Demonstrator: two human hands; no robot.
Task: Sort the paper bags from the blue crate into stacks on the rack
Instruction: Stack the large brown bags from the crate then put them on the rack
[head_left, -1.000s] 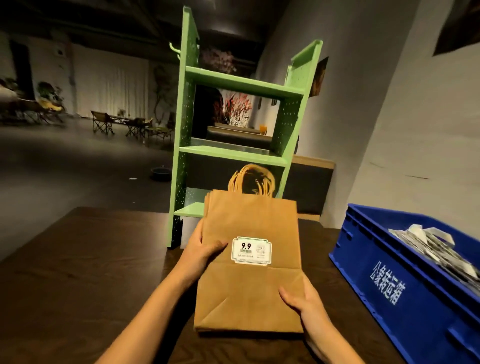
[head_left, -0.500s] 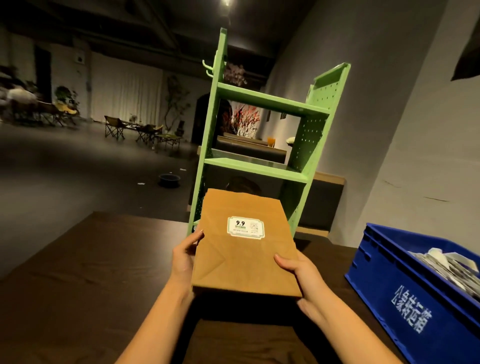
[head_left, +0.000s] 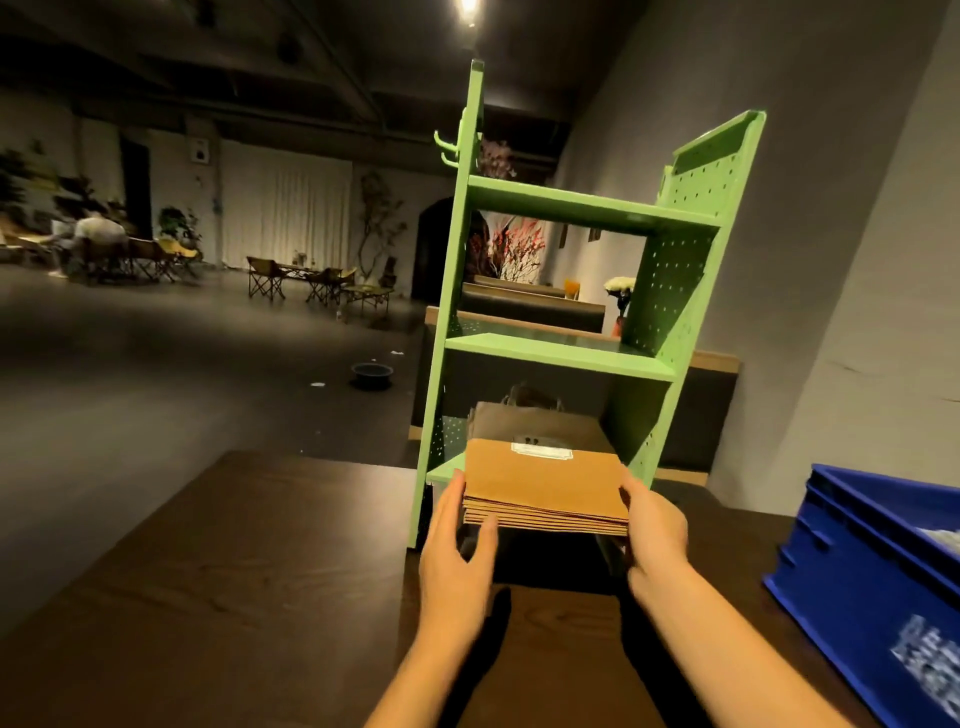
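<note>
A stack of flat brown paper bags (head_left: 545, 478) lies on the bottom shelf of the green rack (head_left: 561, 356), and the top bag carries a white label. Its front end juts out over the shelf edge. My left hand (head_left: 457, 561) touches the stack's left side with straight fingers, its thumb against the front edge. My right hand (head_left: 654, 535) holds the stack's right front corner, thumb on top, with the fingers hidden beneath. The blue crate (head_left: 857, 582) stands at the right with white bags (head_left: 943, 538) just visible inside.
The rack stands on a dark wooden table (head_left: 234, 571), close to a grey wall on the right. Its middle and top shelves hold nothing. Hooks stick out of its upper left post. Folding chairs and a seated person are far off across the room.
The brown bag I held in the air with both hands now lies on the stack on the bottom shelf. My left thumb has come off the top of the bag.
</note>
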